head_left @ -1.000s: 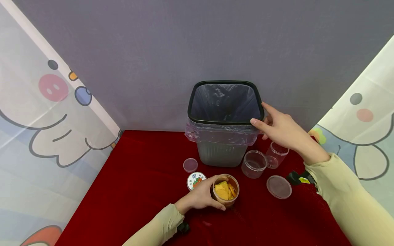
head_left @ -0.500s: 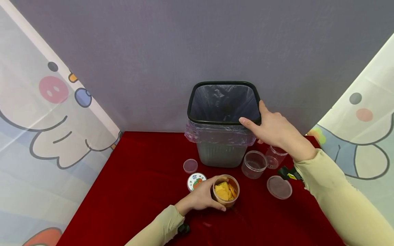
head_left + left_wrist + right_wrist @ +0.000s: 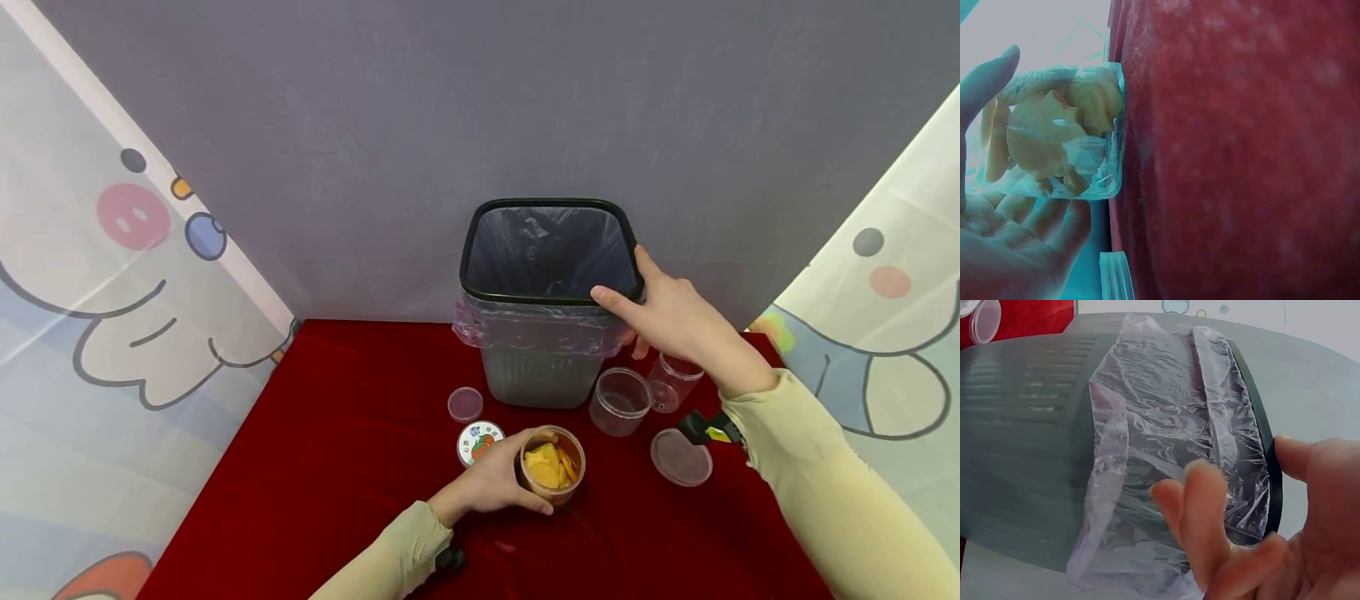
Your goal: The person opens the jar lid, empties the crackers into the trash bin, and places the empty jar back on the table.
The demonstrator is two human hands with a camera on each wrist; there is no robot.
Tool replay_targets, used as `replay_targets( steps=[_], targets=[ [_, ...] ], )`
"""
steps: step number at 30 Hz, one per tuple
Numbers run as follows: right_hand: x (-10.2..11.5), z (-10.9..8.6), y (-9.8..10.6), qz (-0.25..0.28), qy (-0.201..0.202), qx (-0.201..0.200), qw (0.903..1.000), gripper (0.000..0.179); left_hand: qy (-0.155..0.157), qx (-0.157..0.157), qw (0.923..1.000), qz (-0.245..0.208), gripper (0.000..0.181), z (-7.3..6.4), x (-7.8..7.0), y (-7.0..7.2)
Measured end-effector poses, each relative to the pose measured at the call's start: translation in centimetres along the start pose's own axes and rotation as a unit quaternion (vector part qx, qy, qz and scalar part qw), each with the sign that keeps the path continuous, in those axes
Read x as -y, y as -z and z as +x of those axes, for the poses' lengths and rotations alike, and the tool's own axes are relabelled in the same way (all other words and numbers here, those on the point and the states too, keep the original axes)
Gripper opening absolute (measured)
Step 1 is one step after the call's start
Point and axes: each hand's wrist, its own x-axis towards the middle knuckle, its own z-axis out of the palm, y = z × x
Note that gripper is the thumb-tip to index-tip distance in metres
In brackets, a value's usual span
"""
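My left hand (image 3: 491,479) holds a clear plastic jar (image 3: 552,497) with yellow pieces (image 3: 550,465) in it, upright on the red cloth. In the left wrist view the thumb is on one side of the jar (image 3: 1054,131) and the fingers are on the other. My right hand (image 3: 671,312) touches the black rim (image 3: 558,298) of a grey trash bin (image 3: 536,375) at its front right corner. Its thumb lies over the rim in the right wrist view, with other fingers spread in front of the purple-tinted liner (image 3: 1154,437).
Right of the bin, an uncovered clear jar (image 3: 619,404) stands beside another clear jar (image 3: 675,379). A clear lid (image 3: 681,457) lies in front of them. On the left are a small lid (image 3: 465,404) and a printed lid (image 3: 478,442). A grey wall (image 3: 375,167) rises behind.
My right hand has shifted left along the bin's front right corner, then slightly back right, its thumb further over the rim. My left hand and the jar have stayed in place.
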Motion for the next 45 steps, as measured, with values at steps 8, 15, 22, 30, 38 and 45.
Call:
replay_targets(
  steps=[8,15,22,30,38,45],
  targets=[
    [-0.3,0.1,-0.5,0.032,0.001,0.010,0.9994,0.106,0.004,-0.017,0.9998,-0.006,0.089,-0.1,-0.2,-0.2],
    [-0.4,0.1,-0.6,0.040,0.002,0.014,0.9991,0.104,-0.003,-0.039,0.9992,-0.002,0.089,-0.5,-0.6,0.2],
    [-0.3,0.0,-0.5,0.028,0.006,0.007,0.9996,0.101,-0.006,-0.067,0.9977,0.004,0.093,-1.0,-1.4,2.0],
    [-0.5,-0.1,-0.3,0.027,0.007,0.007,0.9996,0.103,0.006,-0.100,0.9944,0.032,0.093,-1.8,-2.0,4.6],
    [-0.9,-0.2,0.2,0.034,0.017,0.008,0.9993,0.098,0.011,-0.131,0.9903,0.046,0.094,-2.8,-2.5,7.0],
    [-1.3,-0.3,0.3,0.057,0.011,0.015,0.9982,0.101,0.004,-0.159,0.9861,0.049,0.090,-3.5,-3.1,9.2]
  ],
)
